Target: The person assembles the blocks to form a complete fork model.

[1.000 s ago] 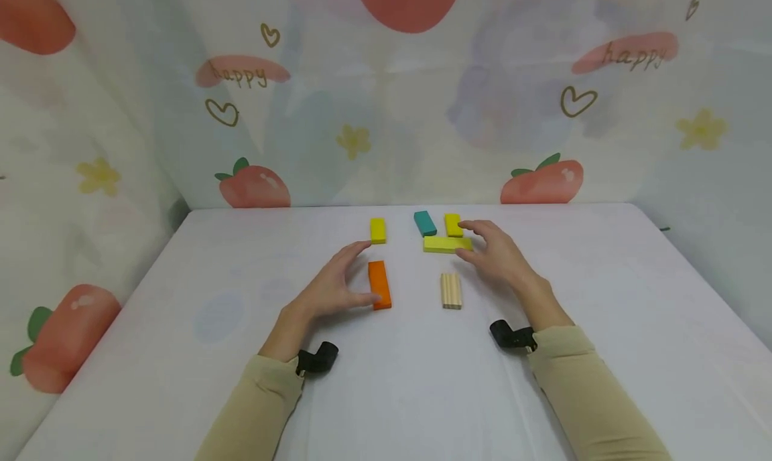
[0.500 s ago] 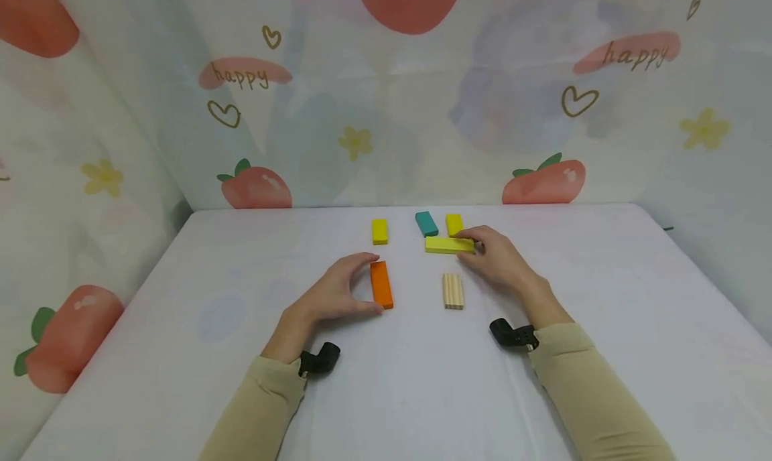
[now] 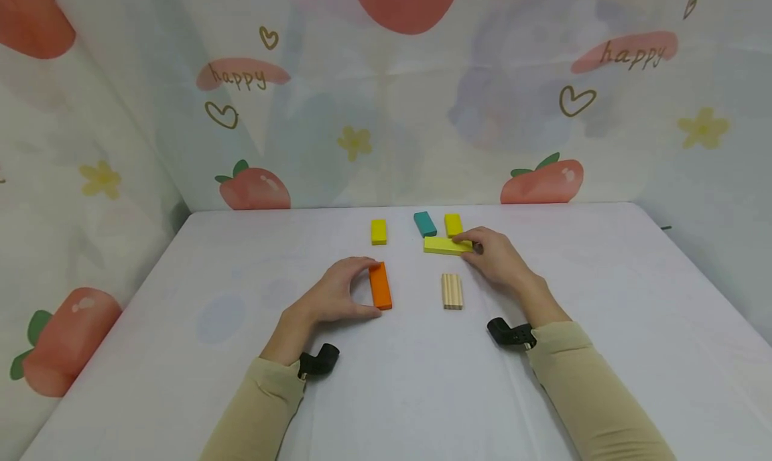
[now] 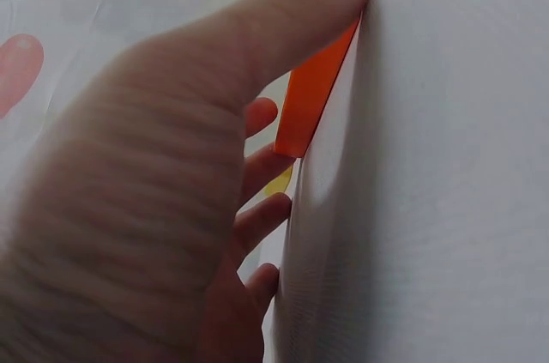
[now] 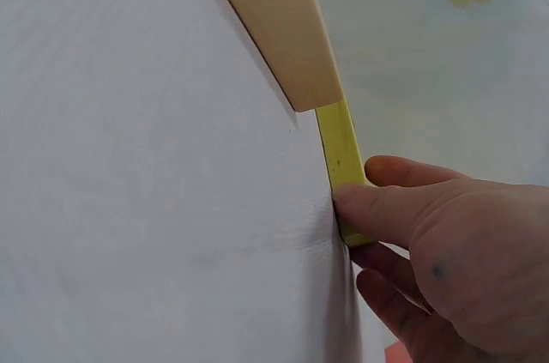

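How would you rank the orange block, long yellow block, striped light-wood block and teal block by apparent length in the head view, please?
Longest: orange block and long yellow block, too close to rank, both partly covered.
Next: striped light-wood block.
Shortest: teal block, though farther away.

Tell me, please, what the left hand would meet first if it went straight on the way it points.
The left hand would first meet the orange block it pinches; beyond that, possibly the wooden block, though depth is unclear.
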A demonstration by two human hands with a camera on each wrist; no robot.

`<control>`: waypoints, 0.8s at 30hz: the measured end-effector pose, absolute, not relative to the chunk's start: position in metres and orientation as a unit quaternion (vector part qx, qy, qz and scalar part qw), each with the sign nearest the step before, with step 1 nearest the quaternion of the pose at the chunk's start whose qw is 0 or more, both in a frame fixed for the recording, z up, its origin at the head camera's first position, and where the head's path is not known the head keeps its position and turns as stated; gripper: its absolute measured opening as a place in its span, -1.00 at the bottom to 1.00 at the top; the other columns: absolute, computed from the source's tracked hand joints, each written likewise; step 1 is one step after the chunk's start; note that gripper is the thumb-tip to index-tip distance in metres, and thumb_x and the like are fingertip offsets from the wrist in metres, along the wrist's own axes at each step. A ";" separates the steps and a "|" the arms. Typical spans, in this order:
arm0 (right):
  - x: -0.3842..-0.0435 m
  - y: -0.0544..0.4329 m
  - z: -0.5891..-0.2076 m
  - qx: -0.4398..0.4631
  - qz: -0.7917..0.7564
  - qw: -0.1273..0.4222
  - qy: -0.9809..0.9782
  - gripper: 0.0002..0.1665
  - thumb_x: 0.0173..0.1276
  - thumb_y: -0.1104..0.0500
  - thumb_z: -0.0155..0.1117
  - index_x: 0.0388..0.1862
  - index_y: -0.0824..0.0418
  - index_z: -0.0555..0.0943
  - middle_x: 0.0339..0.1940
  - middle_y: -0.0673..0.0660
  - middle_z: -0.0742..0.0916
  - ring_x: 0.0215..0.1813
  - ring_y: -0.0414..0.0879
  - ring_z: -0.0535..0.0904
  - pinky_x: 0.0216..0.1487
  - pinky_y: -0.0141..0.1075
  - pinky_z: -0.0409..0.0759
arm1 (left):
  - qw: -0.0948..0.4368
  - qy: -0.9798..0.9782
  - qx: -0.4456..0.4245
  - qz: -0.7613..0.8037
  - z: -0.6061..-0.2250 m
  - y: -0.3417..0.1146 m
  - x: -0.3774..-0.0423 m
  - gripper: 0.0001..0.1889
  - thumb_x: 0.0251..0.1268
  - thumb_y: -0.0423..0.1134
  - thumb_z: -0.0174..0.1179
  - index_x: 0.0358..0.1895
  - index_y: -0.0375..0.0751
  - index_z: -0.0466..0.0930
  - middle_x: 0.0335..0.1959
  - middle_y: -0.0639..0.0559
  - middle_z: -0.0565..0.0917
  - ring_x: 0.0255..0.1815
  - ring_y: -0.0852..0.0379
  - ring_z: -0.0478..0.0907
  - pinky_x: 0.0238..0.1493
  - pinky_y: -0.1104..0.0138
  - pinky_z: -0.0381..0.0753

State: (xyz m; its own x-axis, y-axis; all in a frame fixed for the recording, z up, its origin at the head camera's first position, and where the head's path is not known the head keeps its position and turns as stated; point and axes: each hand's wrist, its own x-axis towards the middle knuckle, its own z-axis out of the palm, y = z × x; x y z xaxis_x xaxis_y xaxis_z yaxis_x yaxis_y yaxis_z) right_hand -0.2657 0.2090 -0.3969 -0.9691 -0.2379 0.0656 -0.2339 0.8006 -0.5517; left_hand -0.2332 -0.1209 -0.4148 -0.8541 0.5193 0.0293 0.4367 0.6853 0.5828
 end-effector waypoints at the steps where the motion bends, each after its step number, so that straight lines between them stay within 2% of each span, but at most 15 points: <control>1: -0.266 0.209 -0.397 -0.123 -0.291 0.004 0.949 -0.56 0.49 0.33 0.25 0.32 0.29 0.59 0.36 0.35 0.57 0.28 0.24 0.50 0.41 0.14 0.44 | 0.069 0.915 0.262 0.297 -0.415 -0.121 -0.233 -0.18 0.07 -0.04 0.54 0.45 -0.08 0.43 0.45 0.00 0.47 0.51 -0.06 0.30 0.56 0.00 0.22; 9: -0.266 0.211 -0.398 -0.125 -0.292 -0.005 0.948 -0.57 0.48 0.33 0.27 0.30 0.31 0.60 0.33 0.35 0.60 0.38 0.28 0.47 0.43 0.16 0.42 | 0.062 0.914 0.275 0.290 -0.414 -0.120 -0.233 -0.19 0.08 -0.02 0.52 0.45 -0.07 0.45 0.46 0.00 0.46 0.52 -0.07 0.28 0.57 -0.03 0.19; 24: -0.266 0.212 -0.399 -0.125 -0.303 -0.007 0.945 -0.56 0.46 0.32 0.30 0.30 0.28 0.61 0.34 0.32 0.61 0.40 0.26 0.46 0.44 0.15 0.40 | 0.066 0.917 0.267 0.288 -0.416 -0.120 -0.233 -0.23 0.11 0.00 0.51 0.44 -0.01 0.46 0.46 0.04 0.46 0.53 -0.04 0.26 0.57 -0.04 0.18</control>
